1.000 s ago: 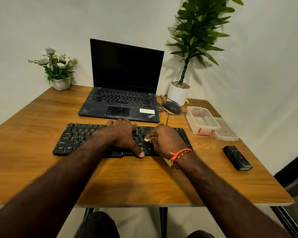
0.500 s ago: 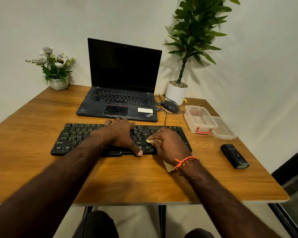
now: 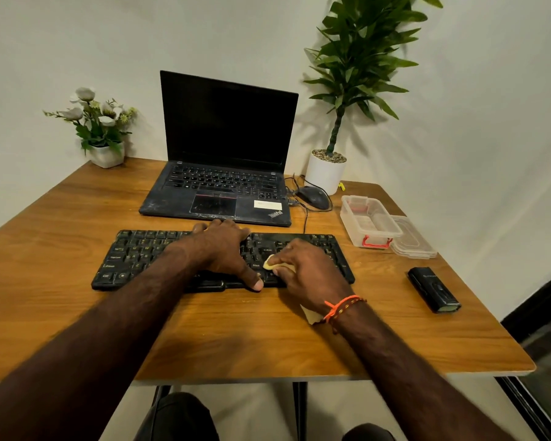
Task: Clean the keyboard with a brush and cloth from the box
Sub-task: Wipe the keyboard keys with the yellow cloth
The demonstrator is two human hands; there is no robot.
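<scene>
A black keyboard (image 3: pixel 134 259) lies on the wooden table (image 3: pixel 77 313) in front of me. My left hand (image 3: pixel 223 249) rests flat on its middle keys, thumb at the front edge, holding it down. My right hand (image 3: pixel 306 268) is closed on a pale yellow cloth (image 3: pixel 272 264) and presses it onto the keys right of centre; a corner of the cloth also shows under my wrist. The clear plastic box (image 3: pixel 368 221) stands open to the right, its lid (image 3: pixel 412 238) beside it. I cannot make out a brush as such.
An open black laptop (image 3: pixel 223 148) sits behind the keyboard, with a wired mouse (image 3: pixel 314 197) and a white potted plant (image 3: pixel 326 170) to its right. A small flower pot (image 3: pixel 105 154) stands at the back left. A black oblong object (image 3: pixel 433 289) lies at the right edge.
My right hand has slid the cloth slightly toward me and to the left over the keys. My left hand stays put on the keyboard. The view shifted a little.
</scene>
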